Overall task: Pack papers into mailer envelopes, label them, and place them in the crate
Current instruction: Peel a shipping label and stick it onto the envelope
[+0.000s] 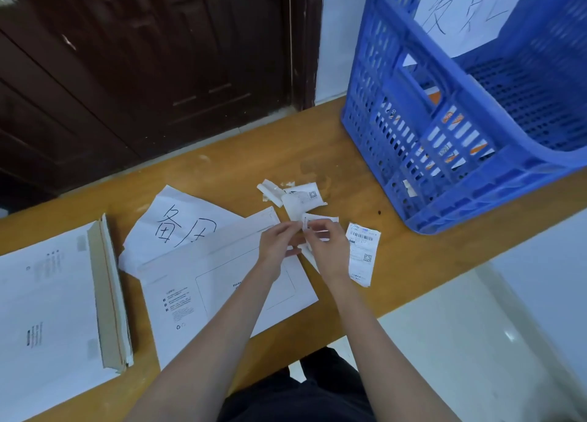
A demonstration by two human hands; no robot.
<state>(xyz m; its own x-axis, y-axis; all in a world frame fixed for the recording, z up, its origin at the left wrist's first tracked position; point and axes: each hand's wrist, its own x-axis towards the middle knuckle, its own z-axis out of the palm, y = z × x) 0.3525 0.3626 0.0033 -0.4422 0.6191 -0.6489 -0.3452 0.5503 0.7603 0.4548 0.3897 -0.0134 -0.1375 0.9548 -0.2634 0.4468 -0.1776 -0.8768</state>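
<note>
A white mailer envelope [203, 282] lies flat on the wooden table [317, 142] in front of me. Above its right corner my left hand [277, 247] and my right hand [328, 250] both pinch a small white label [309, 223] between the fingertips. Its lower part hangs down between the hands. Another printed shipping label [362, 253] with a barcode lies just right of my right hand. The blue plastic crate [460, 154] stands at the far right, with packed envelopes visible through its slotted wall.
A stack of white mailers [47, 304] lies at the left. A handwritten paper sheet [178, 221] sits partly under the envelope. Peeled label scraps [292, 196] lie beyond my hands. A dark wooden door [143, 56] is behind the table; the table's near edge runs close.
</note>
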